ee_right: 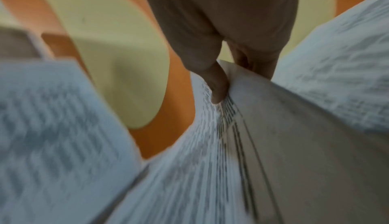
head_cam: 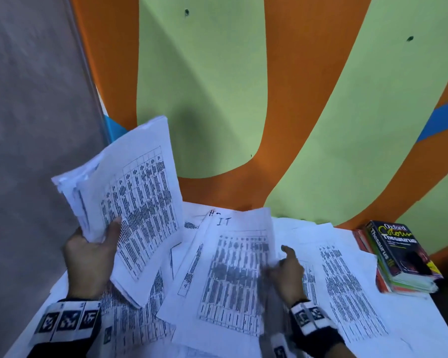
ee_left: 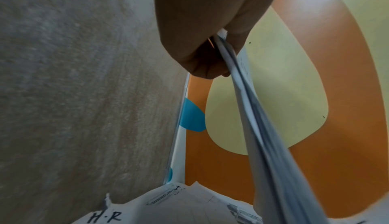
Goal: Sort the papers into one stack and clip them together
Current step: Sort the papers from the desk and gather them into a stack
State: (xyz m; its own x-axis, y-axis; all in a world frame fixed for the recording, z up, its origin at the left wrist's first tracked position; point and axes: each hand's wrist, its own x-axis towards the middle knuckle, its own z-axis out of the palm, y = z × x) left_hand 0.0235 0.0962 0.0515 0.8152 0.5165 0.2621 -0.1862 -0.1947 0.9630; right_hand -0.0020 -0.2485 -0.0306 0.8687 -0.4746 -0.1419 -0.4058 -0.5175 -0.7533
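My left hand [head_cam: 93,251] grips a stack of printed papers [head_cam: 130,202] and holds it tilted above the table's left side; the left wrist view shows that stack [ee_left: 263,127] edge-on between thumb and fingers [ee_left: 200,64]. My right hand [head_cam: 286,267] pinches the right edge of a printed sheet marked "IT" [head_cam: 233,270], lifted off the pile in the middle. In the right wrist view the thumb [ee_right: 216,86] presses on this curved sheet [ee_right: 210,144]. More loose sheets [head_cam: 346,280] lie spread over the table. No clip is visible.
A pile of books topped by an Oxford thesaurus [head_cam: 398,251] sits at the table's right back corner. A green and orange painted wall [head_cam: 295,99] stands right behind the table. A grey wall [head_cam: 31,125] is on the left.
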